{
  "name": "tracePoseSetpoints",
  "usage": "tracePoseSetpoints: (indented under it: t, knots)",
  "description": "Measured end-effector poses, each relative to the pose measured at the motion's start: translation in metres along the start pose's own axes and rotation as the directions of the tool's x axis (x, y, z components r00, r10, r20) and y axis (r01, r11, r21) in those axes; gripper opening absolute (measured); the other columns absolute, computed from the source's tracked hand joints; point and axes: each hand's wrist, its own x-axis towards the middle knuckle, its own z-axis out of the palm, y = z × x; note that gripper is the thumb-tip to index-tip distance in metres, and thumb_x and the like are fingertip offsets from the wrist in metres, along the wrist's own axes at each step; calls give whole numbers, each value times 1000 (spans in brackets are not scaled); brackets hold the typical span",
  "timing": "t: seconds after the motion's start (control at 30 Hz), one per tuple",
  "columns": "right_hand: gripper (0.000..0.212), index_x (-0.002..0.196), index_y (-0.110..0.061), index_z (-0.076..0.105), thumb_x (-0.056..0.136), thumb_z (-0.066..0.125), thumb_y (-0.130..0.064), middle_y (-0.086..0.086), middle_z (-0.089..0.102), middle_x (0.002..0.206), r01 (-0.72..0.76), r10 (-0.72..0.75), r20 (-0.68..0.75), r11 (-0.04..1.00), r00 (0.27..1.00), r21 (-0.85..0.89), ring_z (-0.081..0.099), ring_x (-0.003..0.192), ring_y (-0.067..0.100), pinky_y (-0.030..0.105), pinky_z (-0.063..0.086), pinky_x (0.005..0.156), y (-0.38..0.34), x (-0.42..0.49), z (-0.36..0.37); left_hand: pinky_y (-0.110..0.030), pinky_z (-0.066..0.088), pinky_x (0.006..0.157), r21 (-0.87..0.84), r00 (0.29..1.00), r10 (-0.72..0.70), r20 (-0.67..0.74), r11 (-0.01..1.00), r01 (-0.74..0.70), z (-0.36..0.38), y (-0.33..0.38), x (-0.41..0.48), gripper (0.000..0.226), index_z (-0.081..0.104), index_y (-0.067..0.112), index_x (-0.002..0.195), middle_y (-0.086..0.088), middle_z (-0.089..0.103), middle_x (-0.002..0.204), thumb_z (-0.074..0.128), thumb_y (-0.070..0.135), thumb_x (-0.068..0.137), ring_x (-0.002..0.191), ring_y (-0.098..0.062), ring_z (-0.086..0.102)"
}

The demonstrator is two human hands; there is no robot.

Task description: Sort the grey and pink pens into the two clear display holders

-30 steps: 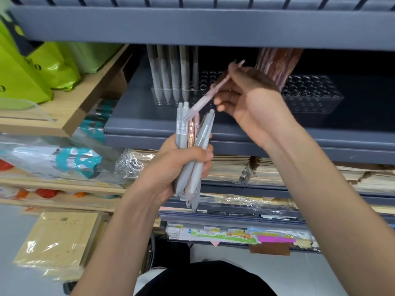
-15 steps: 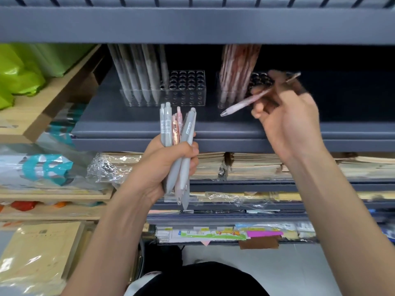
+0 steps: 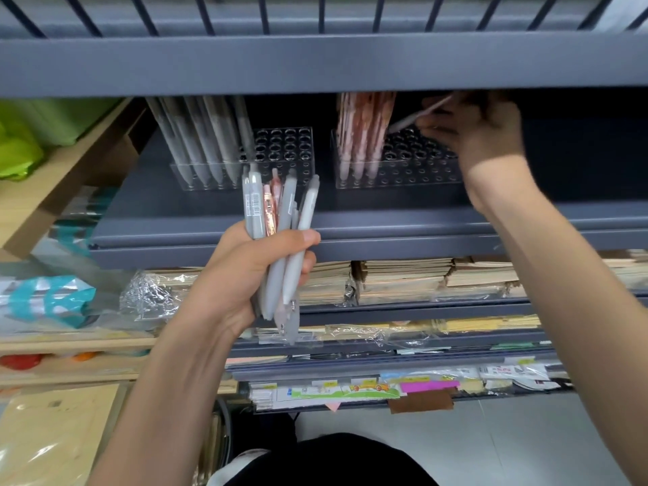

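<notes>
Item: single pink pen [image 3: 417,115], pinched in the curled fingers of the right hand [image 3: 473,135], tilted, tip low, above the empty holes of the right-hand clear holder [image 3: 403,178], just beside the pink pens [image 3: 361,135] standing there.

Stock in hand: bundle of grey and pink pens [image 3: 280,222], gripped in the left hand [image 3: 245,271] in front of the grey shelf [image 3: 210,219].

Left-hand clear holder [image 3: 287,145]: grey pens [image 3: 203,138] only.

Handling note: bring the pen upright, aim the tip at the nearest free hole – release only once it seats.

Writing: barcode sticker [image 3: 253,205] on one bundled grey pen – unreadable; lower shelf-edge labels [image 3: 350,391] too small to read.
</notes>
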Motion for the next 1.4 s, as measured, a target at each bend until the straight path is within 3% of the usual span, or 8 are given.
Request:
tracePoseSetpoints:
  t: [0.17, 0.27, 0.47, 0.67, 0.93, 1.23, 1.33, 1.4]
  knots:
    - [27, 79, -17, 61, 99, 44, -12, -7, 71, 72, 4, 4, 43, 983, 999, -185, 69, 67, 10, 33, 59, 79, -1, 20, 7, -24, 44, 46, 0, 1000, -3, -29, 1000, 3, -2, 2, -2, 25, 74, 4, 76, -10, 56, 63, 85, 18, 59, 53, -19, 54]
    - [31, 71, -25, 63, 92, 42, -20, -13, 72, 66, 12, 27, 106, 936, 994, -352, 71, 74, 11, 39, 56, 91, -2, 26, 7, -23, 44, 46, 9, 999, -3, -50, 1000, 4, -3, 4, -5, 36, 70, -4, 85, -9, 54, 60, 85, 17, 59, 52, -18, 53]
    - [30, 70, -26, 59, 97, 45, -29, -11, 68, 60, 44, 14, 141, 913, 990, -406, 67, 63, 4, 38, 57, 87, 2, 25, 13, -23, 44, 45, 1, 994, 22, -104, 1000, -22, -7, 6, -8, 52, 66, -10, 97, -8, 53, 60, 84, 19, 57, 52, -18, 53]
    - [21, 106, -15, 54, 101, 37, -27, 6, 68, 91, 179, 8, 286, 762, 958, -622, 67, 86, 19, 43, 52, 92, 2, 16, 20, -23, 46, 48, -6, 989, 23, -148, 1000, -24, -8, 1, -12, 22, 63, 3, 84, -5, 56, 60, 78, 10, 70, 53, -19, 56]
    - [39, 138, -15, 42, 103, 33, -29, 13, 59, 128, 239, 54, 332, 588, 942, -773, 56, 108, 27, 27, 35, 86, -12, 17, 25, -24, 45, 47, 0, 988, 50, -146, 999, -51, -6, 1, -16, 22, 69, 2, 83, -10, 58, 68, 81, 9, 66, 52, -19, 56]
    - [33, 115, -13, 61, 91, 46, -31, 7, 69, 104, 115, 87, 248, 708, 965, -697, 64, 90, 21, 31, 50, 82, -3, 16, 22, -22, 48, 49, -15, 982, 51, -180, 998, -54, -5, -2, -18, 4, 77, 9, 71, -13, 69, 78, 79, 12, 68, 54, -17, 59]
    - [27, 98, -12, 69, 87, 48, -24, 11, 72, 99, 75, -27, 86, 783, 996, -617, 66, 97, 29, 43, 53, 91, -1, 9, 19, -23, 49, 50, -7, 983, 58, -172, 998, -61, -6, -3, -16, 2, 78, 12, 71, -11, 70, 78, 79, 13, 69, 54, -17, 60]
    - [21, 90, -16, 70, 85, 51, -22, 8, 72, 90, 104, -128, -6, 832, 992, -545, 67, 88, 29, 42, 54, 81, -5, -10, 20, -24, 49, 50, -4, 984, 60, -169, 998, -61, -4, -3, -16, 5, 78, 16, 70, -11, 70, 76, 80, 12, 69, 54, -17, 60]
